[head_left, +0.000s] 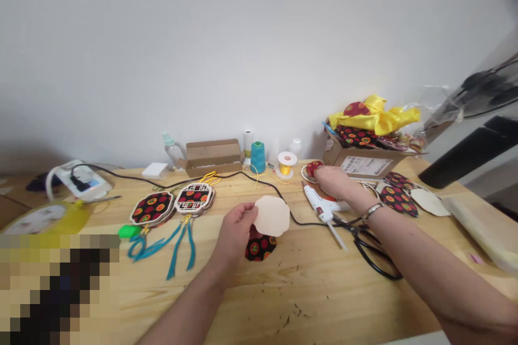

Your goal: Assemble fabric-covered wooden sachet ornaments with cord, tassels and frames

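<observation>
A: Near edge, what's lost?
B: Bottom-left corner is a pixelated patch [59,290], unreadable. Left forearm [188,296] is cut by the bottom edge, right forearm [421,253] runs out at lower right.
A: Left hand [235,229]?
B: Thumb and fingers pinched on a pale panel [272,216], smooth, flat, wavy-edged. It's over the middle of the table [243,302]. Partly behind it, a dark fabric piece [261,249] with red rounds; can't tell if that's held too.
A: Next out?
B: Scissors [369,263], black loop handles, blades hard to make out. Teal tassels [173,259], stringy, left side, off the stacked ornaments [194,198], wavy-edged, one lattice-fronted. White glue gun [318,202], partly by the right forearm.
A: Right hand [332,180]?
B: Fingers at a red patterned piece [313,166] on a round pale piece [306,176], just beyond the glue gun. Fingertips hidden, can't tell if it's gripped.
A: Back row?
B: Cone of teal thread [258,158], spool of yellow cord [286,169], long cardboard tray [213,157]. Carton [366,167] at right, shiny yellow cloth [390,118] heaped on top, crumpled clear plastic [439,105] beside it; the rest in there is a jumble. Then plain grey wall [243,54]
</observation>
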`<state>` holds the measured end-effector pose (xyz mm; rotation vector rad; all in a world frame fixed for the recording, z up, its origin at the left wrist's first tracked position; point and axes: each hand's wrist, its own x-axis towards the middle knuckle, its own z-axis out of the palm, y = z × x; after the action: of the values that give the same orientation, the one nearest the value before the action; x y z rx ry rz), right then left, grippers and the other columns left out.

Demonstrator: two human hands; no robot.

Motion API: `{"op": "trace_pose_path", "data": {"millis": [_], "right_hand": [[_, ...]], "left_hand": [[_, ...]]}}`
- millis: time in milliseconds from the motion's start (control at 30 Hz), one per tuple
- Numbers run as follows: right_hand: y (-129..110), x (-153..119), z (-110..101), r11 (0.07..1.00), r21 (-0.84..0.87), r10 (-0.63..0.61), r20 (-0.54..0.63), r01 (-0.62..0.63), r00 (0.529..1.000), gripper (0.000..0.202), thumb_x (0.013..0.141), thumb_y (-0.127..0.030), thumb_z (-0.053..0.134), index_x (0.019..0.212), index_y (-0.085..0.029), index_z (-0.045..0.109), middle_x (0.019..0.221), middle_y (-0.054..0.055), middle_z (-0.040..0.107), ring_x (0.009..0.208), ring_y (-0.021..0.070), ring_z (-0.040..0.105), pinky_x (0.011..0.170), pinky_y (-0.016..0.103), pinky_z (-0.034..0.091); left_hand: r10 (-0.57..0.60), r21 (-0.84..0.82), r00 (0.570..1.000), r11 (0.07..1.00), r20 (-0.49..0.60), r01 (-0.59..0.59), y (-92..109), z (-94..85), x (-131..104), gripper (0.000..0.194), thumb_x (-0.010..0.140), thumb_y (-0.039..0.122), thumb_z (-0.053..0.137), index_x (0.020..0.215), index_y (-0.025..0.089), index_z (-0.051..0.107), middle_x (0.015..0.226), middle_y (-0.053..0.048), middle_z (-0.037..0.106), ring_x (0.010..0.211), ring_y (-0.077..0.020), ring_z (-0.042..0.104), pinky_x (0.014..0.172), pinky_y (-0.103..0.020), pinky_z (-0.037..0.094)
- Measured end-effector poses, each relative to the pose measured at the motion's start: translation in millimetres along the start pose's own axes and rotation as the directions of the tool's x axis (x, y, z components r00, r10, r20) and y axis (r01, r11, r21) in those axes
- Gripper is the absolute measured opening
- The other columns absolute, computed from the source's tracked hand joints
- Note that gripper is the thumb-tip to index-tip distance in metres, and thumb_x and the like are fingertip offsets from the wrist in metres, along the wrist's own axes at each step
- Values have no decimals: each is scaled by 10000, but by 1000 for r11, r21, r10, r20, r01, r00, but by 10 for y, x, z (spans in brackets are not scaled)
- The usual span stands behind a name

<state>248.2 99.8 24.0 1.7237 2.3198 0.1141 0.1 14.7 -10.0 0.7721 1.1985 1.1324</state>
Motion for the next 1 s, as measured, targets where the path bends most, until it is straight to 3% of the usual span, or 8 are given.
{"op": "trace_pose_path", "data": {"millis": [233,433,667,833,1000], "right_hand": [[103,-76,-1,999,-47,18,-36,-19,999,251,789,-63,449,942,-72,647,981,207,671,914,263,653,739,297,479],[62,-10,40,998,-62,-12,-35,10,999,217,824,-82,458,923,-71,651,918,203,680,893,237,659,750,274,472],[90,-48,77,994,-77,-90,-92,83,992,245,843,-87,422,971,-89,630,995,182,664,899,242,653,721,294,479],[68,6,86,993,-73,-93,-73,88,993,250,869,-167,434,854,-73,665,828,186,694,787,248,674,665,292,479],[14,39,68,987,-76,-147,-54,143,988,284,876,-199,438,806,-56,673,799,218,691,794,243,672,691,291,469]], "left_hand": [[44,-159,998,986,-50,-51,46,-37,50,317,615,302,727,859,116,646,725,-27,683,595,-134,617,509,-218,452],[43,-171,999,984,-27,-47,14,-42,67,305,617,295,729,854,121,650,764,-35,697,630,-147,635,571,-248,482],[31,-195,999,980,-14,-33,43,-5,27,285,606,289,730,827,126,653,727,-20,694,621,-145,627,544,-233,467],[29,-156,1000,987,2,-29,10,-16,35,310,631,301,719,873,123,644,753,-29,695,628,-153,627,548,-245,471],[46,-144,999,989,26,-41,-4,-19,36,302,656,307,703,883,116,645,764,-41,698,640,-154,629,569,-253,482]]}}
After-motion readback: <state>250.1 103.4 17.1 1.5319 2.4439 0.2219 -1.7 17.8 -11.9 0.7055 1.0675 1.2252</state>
